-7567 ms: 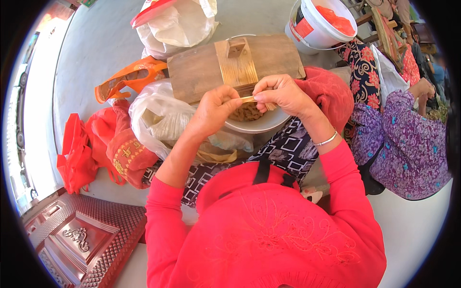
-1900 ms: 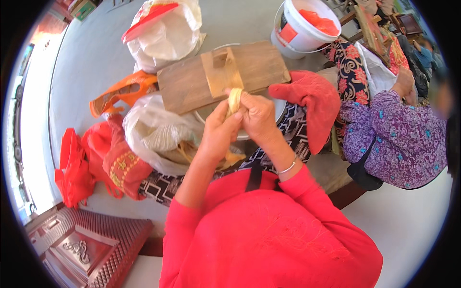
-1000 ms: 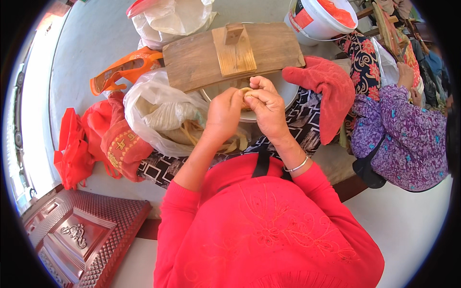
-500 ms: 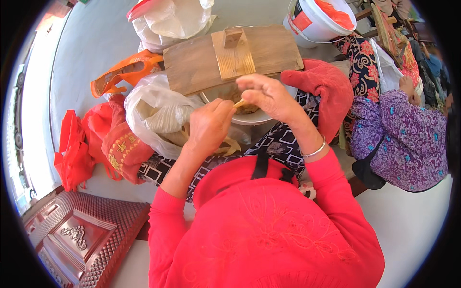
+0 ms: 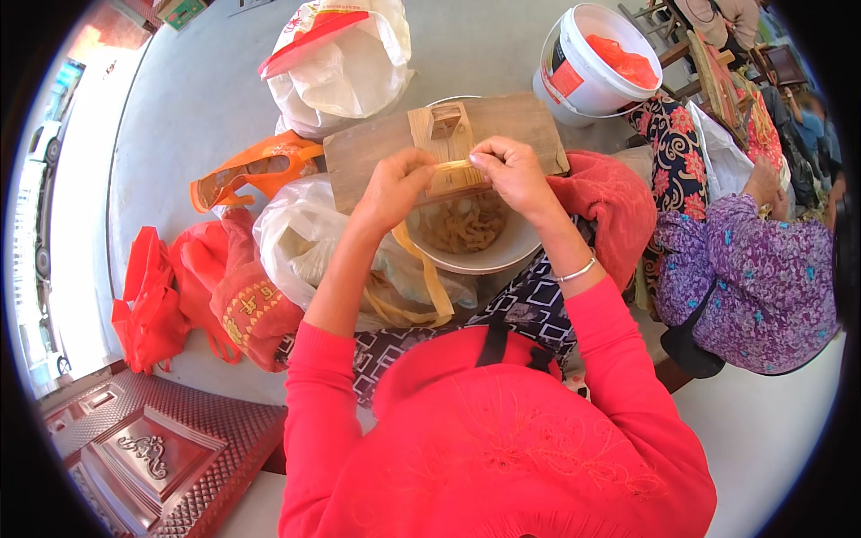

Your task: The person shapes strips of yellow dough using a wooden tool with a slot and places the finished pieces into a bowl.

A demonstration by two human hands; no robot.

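Note:
In front of me, a flat yellow-tan strip [image 5: 454, 166] is stretched between my two hands. My left hand [image 5: 395, 190] closes round one part of it, and a long tail of the strip loops down to my lap. My right hand [image 5: 515, 177] pinches the other end between thumb and fingers. Both are raised over the near edge of a wooden board [image 5: 363, 161], which carries a paler wooden crosspiece [image 5: 445, 125]. Under the board stands a metal basin [image 5: 480, 268] holding many small folded brownish-yellow pieces [image 5: 466, 224].
A white plastic bag [image 5: 291, 224] and an orange bag [image 5: 256, 170] are at the left, beside red bags [image 5: 148, 296]. Farther off stand a white sack [image 5: 345, 72] and a white bucket [image 5: 574, 76]. A person in a purple patterned top [image 5: 762, 278] sits at right.
My right hand has gone from spread fingers to a pinch on the strip. My hands are farther apart, with the strip drawn straight between them. More of the basin shows.

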